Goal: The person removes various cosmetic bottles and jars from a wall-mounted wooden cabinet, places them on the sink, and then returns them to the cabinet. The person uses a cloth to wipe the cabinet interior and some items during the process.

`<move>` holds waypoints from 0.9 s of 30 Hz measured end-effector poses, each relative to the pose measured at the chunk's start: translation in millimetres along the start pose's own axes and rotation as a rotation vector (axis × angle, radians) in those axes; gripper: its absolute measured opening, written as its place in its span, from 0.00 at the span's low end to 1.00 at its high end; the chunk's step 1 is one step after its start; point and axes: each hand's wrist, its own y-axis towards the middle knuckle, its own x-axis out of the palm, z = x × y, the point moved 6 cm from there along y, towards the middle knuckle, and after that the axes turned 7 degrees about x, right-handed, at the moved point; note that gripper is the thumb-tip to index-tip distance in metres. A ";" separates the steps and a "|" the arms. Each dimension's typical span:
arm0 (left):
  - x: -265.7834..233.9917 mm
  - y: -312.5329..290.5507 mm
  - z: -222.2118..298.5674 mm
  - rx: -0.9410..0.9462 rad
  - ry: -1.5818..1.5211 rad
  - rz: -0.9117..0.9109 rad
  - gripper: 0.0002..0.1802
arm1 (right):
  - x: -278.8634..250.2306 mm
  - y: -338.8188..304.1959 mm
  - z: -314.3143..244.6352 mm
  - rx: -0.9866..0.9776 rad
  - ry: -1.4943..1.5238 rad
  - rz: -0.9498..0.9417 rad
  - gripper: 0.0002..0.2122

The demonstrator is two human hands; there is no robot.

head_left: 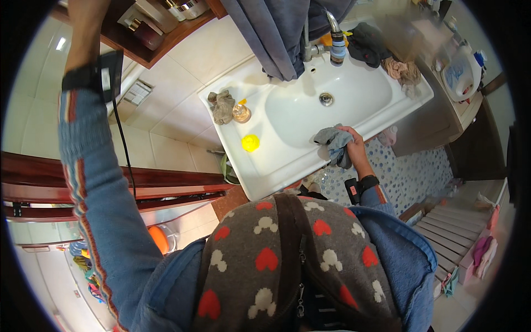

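Note:
At the near rim of the white sink (249, 177), my right hand (357, 148) is closed on a crumpled grey cloth (332, 138). The cloth hangs over the rim, partly above the basin. My left arm reaches up at the far left beside a wooden shelf (149, 60). Only the wrist end of my left hand (86, 27) shows; its fingers are cut off by the picture's upper edge. A crumpled brownish cloth (222, 107), a small jar (241, 113) and a bright yellow round thing (250, 143) sit on the sink's left ledge.
The faucet (337, 44) rises behind the basin, beside a hanging grey-blue towel (271, 33). Dark cloth (368, 45) and tan cloth (402, 72) lie at the back right. Farther right stands a cabinet (428, 113) with a white basin (462, 74). Bottles (146, 34) fill the shelf.

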 end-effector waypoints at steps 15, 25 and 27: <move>15.7 -409.5 59.8 -0.828 -0.098 -0.409 0.38 | -1.8 2.9 5.3 0.067 0.017 0.002 0.21; 56.6 -551.9 57.2 -1.000 0.037 -0.545 0.36 | -0.7 2.4 1.7 0.062 -0.011 0.010 0.20; 61.0 -554.3 57.8 -0.975 0.050 -0.567 0.37 | -0.4 1.9 1.0 0.058 -0.012 0.012 0.20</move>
